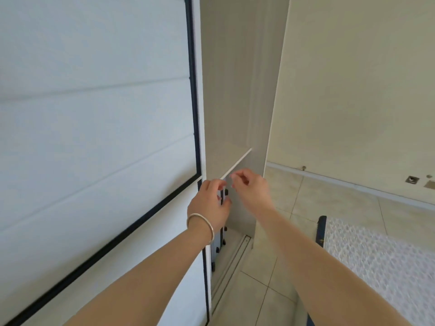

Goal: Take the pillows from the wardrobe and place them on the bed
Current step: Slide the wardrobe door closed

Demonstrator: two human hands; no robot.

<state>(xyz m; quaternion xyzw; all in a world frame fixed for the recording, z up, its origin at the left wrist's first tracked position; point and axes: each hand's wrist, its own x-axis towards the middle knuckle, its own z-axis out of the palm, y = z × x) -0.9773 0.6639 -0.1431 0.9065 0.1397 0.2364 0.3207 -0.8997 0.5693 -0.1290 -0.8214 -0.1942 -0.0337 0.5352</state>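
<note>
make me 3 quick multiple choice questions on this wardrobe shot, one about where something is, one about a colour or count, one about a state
1. Where is the bed?
A. lower right of the view
B. upper left
C. inside the wardrobe

2. How many bracelets are worn on the left wrist?
A. none
B. one
C. three

3. What state is the wardrobe door in?
A. fully shut
B. taken off and lying on the floor
C. slid aside, leaving a gap

Answers:
1. A, the patterned bed cover fills the lower right corner.
2. B, a single bracelet circles the wrist below the left hand.
3. C, the shelf and the wardrobe interior show beside the door edge, where the left hand and right hand reach; no pillows visible yet.
</note>
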